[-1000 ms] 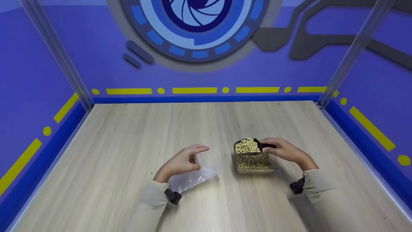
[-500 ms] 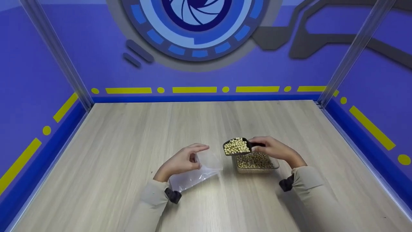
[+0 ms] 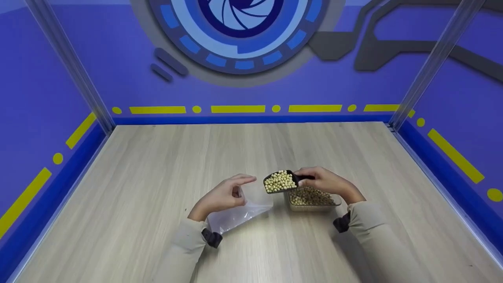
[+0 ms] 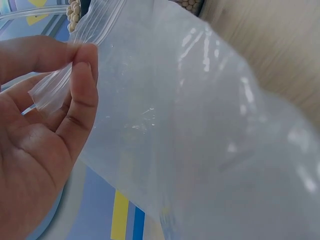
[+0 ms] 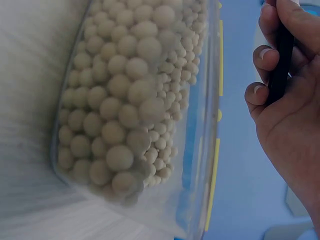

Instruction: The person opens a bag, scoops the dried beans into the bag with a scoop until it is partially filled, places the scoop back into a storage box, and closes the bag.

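My left hand (image 3: 222,198) pinches the zip edge of a clear plastic zip bag (image 4: 165,110) between thumb and fingers; the bag (image 3: 241,214) hangs below and to the right of that hand. My right hand (image 3: 328,182) grips the black handle (image 5: 282,62) of a scoop (image 3: 280,182) heaped with pale yellow, round soybeans. The scoop is held level, its front lip pointing left toward the bag's mouth. Just under and behind the scoop stands a clear rectangular container (image 3: 313,208), partly filled with the same beans (image 5: 115,100).
The container rests on the light wood-grain table (image 3: 157,169), right of the bag. Purple-blue panels (image 3: 251,94) with yellow marks enclose the table at the back and both sides.
My right hand has carried the full scoop left, from over the container to near the bag's mouth. My left hand and the bag have stayed almost still.
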Demonstrator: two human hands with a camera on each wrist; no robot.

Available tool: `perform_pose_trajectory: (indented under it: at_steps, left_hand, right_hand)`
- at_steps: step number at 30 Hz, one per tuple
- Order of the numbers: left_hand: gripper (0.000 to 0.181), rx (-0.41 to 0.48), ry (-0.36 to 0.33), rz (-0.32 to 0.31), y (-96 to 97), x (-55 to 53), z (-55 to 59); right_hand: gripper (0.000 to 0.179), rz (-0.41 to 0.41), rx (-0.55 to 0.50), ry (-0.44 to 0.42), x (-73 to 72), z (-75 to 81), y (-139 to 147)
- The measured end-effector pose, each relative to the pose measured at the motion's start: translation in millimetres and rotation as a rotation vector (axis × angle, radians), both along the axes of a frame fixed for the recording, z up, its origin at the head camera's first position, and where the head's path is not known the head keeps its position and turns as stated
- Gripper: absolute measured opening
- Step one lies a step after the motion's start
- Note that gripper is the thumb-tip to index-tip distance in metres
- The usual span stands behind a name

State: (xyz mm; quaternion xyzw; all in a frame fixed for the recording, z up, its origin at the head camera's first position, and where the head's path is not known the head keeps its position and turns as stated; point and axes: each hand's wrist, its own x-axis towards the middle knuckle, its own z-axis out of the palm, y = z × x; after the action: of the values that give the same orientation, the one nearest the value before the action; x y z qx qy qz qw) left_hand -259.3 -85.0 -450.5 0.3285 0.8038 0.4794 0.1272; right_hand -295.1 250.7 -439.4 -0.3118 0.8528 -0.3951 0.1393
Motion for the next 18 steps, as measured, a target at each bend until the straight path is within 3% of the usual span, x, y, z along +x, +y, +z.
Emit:
perform_pose_trajectory:
  at_steps: [10, 18]
  left_hand:
    - [0.065, 0.003, 0.012, -0.006, -0.1, -0.5, 1.7]
    - [0.065, 0.028, -0.026, -0.018, 0.7, -2.4, -0.7]
  right_hand:
    - [0.033, 0.044, 0.021, 0.031, -2.0, -0.4, -8]
    - [0.030, 0.069, 0.037, 0.042, -3.4, 2.5, -12]
